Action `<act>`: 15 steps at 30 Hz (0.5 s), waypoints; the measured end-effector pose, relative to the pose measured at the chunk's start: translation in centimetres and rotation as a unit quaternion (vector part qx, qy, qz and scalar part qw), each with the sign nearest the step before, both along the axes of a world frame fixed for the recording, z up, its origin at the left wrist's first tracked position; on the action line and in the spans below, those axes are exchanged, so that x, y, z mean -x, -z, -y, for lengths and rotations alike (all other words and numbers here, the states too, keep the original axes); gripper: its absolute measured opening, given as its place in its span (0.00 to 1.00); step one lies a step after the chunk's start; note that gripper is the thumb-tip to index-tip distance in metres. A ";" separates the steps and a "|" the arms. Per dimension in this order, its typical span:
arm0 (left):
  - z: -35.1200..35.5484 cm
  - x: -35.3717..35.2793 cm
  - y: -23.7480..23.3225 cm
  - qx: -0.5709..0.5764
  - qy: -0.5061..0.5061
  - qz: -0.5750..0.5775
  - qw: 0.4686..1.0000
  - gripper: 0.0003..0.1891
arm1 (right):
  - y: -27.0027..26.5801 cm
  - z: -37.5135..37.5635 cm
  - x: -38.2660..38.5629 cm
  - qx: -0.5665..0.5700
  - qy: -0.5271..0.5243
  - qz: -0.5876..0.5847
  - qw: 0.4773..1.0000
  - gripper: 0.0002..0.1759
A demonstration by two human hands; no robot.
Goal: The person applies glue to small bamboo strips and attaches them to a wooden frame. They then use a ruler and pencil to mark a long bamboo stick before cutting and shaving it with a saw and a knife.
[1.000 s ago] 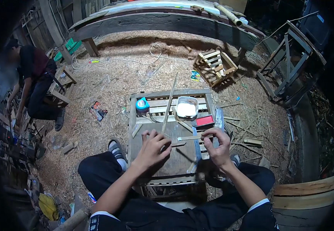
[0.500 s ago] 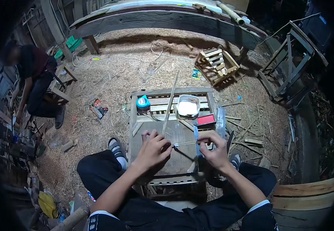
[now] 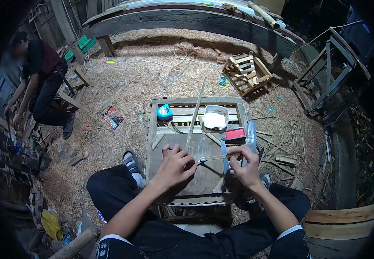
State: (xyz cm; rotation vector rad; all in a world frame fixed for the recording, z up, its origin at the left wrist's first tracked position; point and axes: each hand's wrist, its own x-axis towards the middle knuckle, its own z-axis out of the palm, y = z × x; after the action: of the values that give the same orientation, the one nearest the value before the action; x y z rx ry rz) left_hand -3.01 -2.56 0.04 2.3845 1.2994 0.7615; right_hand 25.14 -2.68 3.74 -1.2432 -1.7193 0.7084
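Between my hands runs a thin pale strip of wood or bamboo [image 3: 215,157], held roughly level above the slatted wooden stand. My left hand [image 3: 175,167] is closed, its fingertips pinched at the strip's left end, where a small whitish bit shows. Thumb and forefinger of my right hand [image 3: 245,166] grip the other end. Beneath them lies a flat brown board [image 3: 165,153]. A longer thin stick [image 3: 196,110] slants across the stand beyond my left hand. Past my right hand sit a red rectangular pad [image 3: 235,134] and a white tub with white contents [image 3: 216,117].
A blue tape measure [image 3: 164,112] lies at the stand's far left corner. Beyond are a slatted wooden crate [image 3: 247,74] and a long heavy beam [image 3: 187,32]. Another person [image 3: 44,82] sits at the left. Shavings and offcuts [image 3: 277,151] cover the floor.
The whole view has shifted slightly. Both my hands keep their hold on the strip, with little movement. The person at the left has shifted posture, arms reaching down and forward.
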 end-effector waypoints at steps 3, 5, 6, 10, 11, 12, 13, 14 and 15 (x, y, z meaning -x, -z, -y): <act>0.0 -0.1 0.0 0.000 0.002 -0.001 1.000 0.10 | -0.1 0.2 -0.1 -0.001 0.000 0.006 1.000 0.08; 0.0 -0.2 0.0 -0.001 0.005 0.001 1.000 0.10 | 0.0 0.3 -0.1 -0.004 -0.006 0.005 1.000 0.08; 0.0 -0.2 0.0 -0.002 0.004 0.001 1.000 0.10 | 0.2 0.3 -0.1 -0.018 -0.010 0.014 1.000 0.08; 0.0 -0.3 0.3 -0.010 0.005 0.000 1.000 0.10 | -0.1 0.2 -0.5 -0.002 0.016 0.011 1.000 0.08; 0.1 -0.3 0.4 -0.011 0.005 0.000 1.000 0.10 | -0.1 0.3 -0.5 -0.003 0.016 0.011 1.000 0.08; 0.1 -0.4 0.2 -0.003 0.006 -0.002 1.000 0.10 | -0.1 0.4 -0.5 -0.006 0.014 0.011 1.000 0.08; 0.1 -0.5 0.0 0.004 0.006 -0.004 1.000 0.10 | -0.1 0.4 -0.5 -0.010 0.013 0.010 1.000 0.08; 0.1 -0.5 0.0 0.004 0.007 -0.004 1.000 0.10 | 0.0 0.5 -0.5 -0.010 0.013 0.010 1.000 0.08; 0.1 -0.5 0.0 0.003 0.009 -0.002 1.000 0.10 | 0.2 0.6 -0.5 -0.019 0.004 0.014 1.000 0.08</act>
State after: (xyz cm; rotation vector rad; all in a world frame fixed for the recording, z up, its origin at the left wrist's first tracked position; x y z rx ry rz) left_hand -2.49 -2.66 0.00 2.3896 1.2788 0.7474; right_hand 25.64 -3.28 3.59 -1.2379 -1.7422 0.6534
